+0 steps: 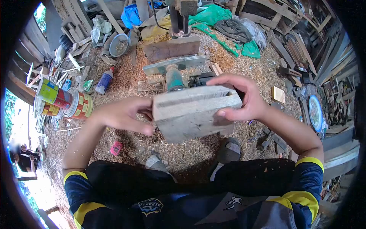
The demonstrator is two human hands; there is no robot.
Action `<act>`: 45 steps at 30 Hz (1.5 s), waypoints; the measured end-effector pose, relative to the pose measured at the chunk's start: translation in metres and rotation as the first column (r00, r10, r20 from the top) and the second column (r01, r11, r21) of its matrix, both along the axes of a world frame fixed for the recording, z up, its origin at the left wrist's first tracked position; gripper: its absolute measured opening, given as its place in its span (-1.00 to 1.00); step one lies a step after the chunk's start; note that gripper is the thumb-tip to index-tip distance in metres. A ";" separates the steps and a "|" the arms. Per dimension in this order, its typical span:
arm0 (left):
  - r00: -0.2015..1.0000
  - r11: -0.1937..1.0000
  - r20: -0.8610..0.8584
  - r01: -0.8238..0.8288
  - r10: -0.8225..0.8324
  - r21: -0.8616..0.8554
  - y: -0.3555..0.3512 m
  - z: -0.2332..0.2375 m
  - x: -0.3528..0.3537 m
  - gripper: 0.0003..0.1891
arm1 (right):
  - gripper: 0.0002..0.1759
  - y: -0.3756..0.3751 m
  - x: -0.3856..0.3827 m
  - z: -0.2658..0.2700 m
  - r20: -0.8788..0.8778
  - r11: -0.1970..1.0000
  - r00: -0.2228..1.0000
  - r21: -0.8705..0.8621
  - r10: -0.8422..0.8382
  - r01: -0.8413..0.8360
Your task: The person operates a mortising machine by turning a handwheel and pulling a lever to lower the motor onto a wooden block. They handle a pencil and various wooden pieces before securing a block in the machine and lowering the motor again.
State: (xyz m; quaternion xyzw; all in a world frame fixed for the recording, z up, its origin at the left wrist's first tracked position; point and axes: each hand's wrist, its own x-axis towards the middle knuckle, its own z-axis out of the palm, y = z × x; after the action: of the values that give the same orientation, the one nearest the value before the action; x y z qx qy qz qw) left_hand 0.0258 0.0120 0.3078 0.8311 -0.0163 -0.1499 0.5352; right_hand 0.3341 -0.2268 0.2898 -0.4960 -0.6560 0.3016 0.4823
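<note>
A thick grey wooden block [194, 114] with a stepped groove along its top edge is held up over my feet. My right hand [244, 97] grips its right end, thumb on the near face and fingers over the top. At the block's left end is my left hand [127, 114], its thumb stretched out apart from the bent fingers, whose tips lie right at the edge. Just beyond the block is a machine with a green cylindrical body [174, 78] and a flat metal bar [175, 64]. Behind that bar stands a brown board [171, 49].
Wood shavings [183, 156] cover the ground. To the left are paint cans [82, 103], a blue-purple bottle [104, 82] and a pink object [116, 148]. Scrap wood [272, 141] and a round blue-rimmed object [315, 112] lie right. Green plastic [209, 15] lies behind; another person [26, 158] shows far left.
</note>
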 end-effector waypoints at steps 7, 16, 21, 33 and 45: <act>0.718 0.496 -0.696 -0.600 -0.014 -0.628 -0.102 -0.166 0.004 -0.10 | -0.49 -0.026 -0.007 -0.138 -0.258 0.494 0.916 -0.866 -0.308 -0.078; 0.468 0.418 -0.876 -0.777 -0.113 -0.470 -0.081 -0.166 0.020 -0.08 | -0.41 -0.020 -0.001 -0.142 -0.333 0.152 0.814 -0.943 -0.476 -0.297; 0.714 0.453 -0.700 -0.630 0.015 -0.631 -0.071 -0.154 0.019 -0.21 | -0.51 -0.011 0.008 -0.111 -0.410 0.389 0.808 -0.888 -0.423 -0.246; 0.966 0.968 -0.068 -0.250 0.251 0.012 -0.045 0.036 0.024 -0.32 | -0.21 0.011 0.015 0.051 -0.041 0.950 0.992 -0.288 0.116 -0.123; 0.655 0.567 0.716 -0.694 0.241 0.444 -0.008 0.034 0.068 -0.29 | -0.17 0.065 0.024 0.040 0.687 0.957 0.667 0.170 -0.287 0.236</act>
State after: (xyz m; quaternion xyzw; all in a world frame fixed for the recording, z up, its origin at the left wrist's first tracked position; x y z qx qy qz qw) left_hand 0.0937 0.0044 0.3422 0.9392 0.1126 0.2741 0.1737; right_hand 0.3583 -0.1614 0.3295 -0.6459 -0.7216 -0.0052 0.2492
